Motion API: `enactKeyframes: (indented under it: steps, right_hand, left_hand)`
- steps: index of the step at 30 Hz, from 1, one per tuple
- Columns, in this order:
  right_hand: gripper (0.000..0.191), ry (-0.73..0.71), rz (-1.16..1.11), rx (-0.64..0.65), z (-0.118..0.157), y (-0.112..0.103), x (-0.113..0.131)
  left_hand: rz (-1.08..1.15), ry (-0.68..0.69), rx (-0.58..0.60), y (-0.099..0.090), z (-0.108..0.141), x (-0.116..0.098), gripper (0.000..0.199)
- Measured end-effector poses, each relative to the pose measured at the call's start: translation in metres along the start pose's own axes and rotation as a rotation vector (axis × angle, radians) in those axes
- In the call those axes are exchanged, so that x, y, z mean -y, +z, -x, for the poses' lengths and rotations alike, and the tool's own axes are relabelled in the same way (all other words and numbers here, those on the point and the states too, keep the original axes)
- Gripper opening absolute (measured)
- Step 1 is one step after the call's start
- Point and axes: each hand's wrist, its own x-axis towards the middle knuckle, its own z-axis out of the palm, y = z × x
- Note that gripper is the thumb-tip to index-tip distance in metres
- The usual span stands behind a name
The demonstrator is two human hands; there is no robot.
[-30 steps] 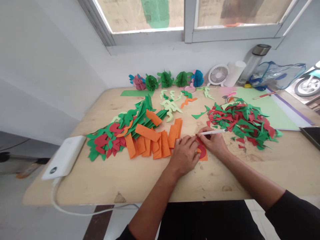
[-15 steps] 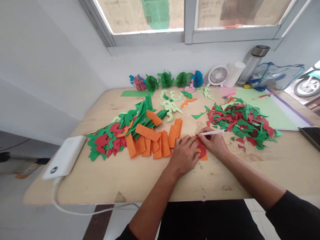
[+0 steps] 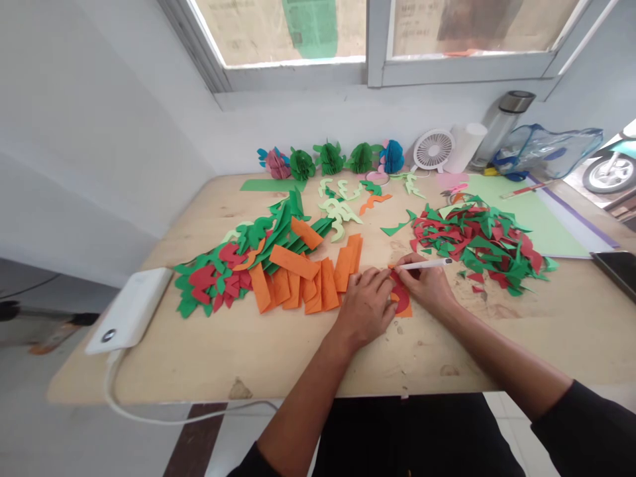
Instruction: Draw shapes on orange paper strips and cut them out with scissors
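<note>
My left hand [image 3: 368,305] lies with its fingers stretched over a small orange paper [image 3: 407,310] and presses down a curved red paper cutout [image 3: 401,299] on top of it. Closed around a white pen [image 3: 422,264], my right hand [image 3: 430,288] rests against the upper edge of the same paper. The pen slants out to the right; its tip is hidden by the fingers. Folded orange paper strips [image 3: 294,264] fan out just left of my left hand. Beyond them lie green folded strips [image 3: 285,228].
Red and green scraps [image 3: 479,242] are heaped to the right. Cut leaf shapes [image 3: 209,285] and a white power bank [image 3: 130,311] with a cable sit left. Paper honeycomb figures [image 3: 330,159], a small fan [image 3: 434,150] and a bottle [image 3: 504,129] stand at the back. A phone [image 3: 619,270] lies at right.
Both hands stay almost in place over the orange paper, the pen still in the right hand. The view has shifted very slightly.
</note>
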Motion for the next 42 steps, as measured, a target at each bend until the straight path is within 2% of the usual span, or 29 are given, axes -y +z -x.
enactKeyframes:
  steps: [21, 30, 42]
  right_hand:
    - [0.016, 0.029, 0.025, -0.023, 0.010, -0.007, 0.001]
    - [0.014, 0.114, -0.091, -0.045, 0.000, -0.004, 0.005]
    - [0.017, 0.095, -0.077, 0.008, -0.008, -0.003, 0.007]
  left_hand:
    - [-0.035, 0.038, -0.012, 0.001, 0.000, 0.001, 0.034]
    - [-0.042, 0.035, -0.018, 0.001, 0.001, 0.000, 0.033]
    - [-0.033, 0.033, -0.008, -0.002, 0.000, 0.000, 0.032]
